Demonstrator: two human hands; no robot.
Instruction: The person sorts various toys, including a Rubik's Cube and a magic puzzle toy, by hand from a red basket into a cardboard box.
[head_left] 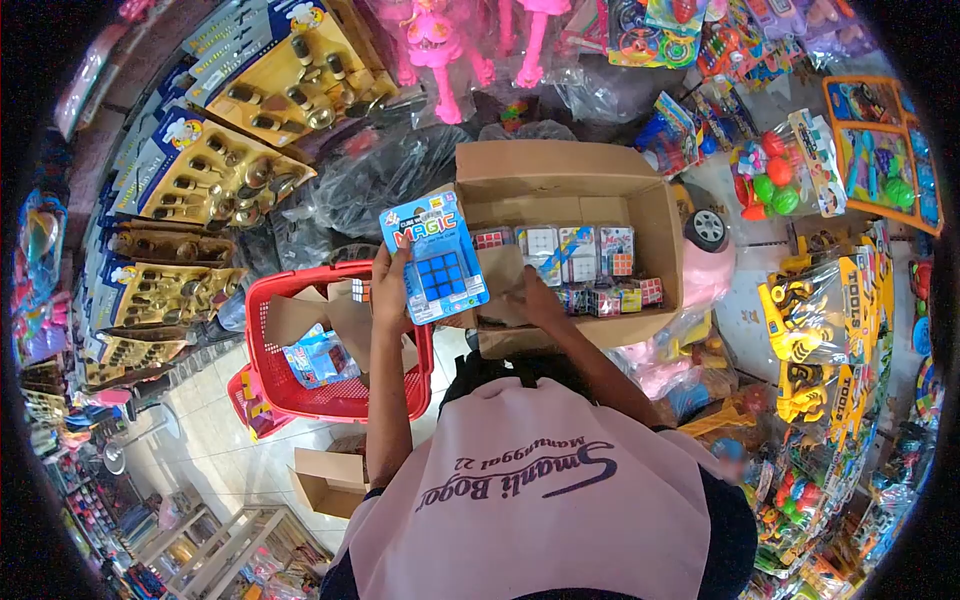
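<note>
The left hand (389,290) has its grip closed on the lower left edge of a blue carded magic cube pack (435,257), holding it upright between the red shopping basket (330,345) and the open cardboard box (570,235). The right hand (537,300) rests on the box's front edge, beside the packed puzzle cubes (590,262) inside; how far its grip is open I cannot tell
</note>
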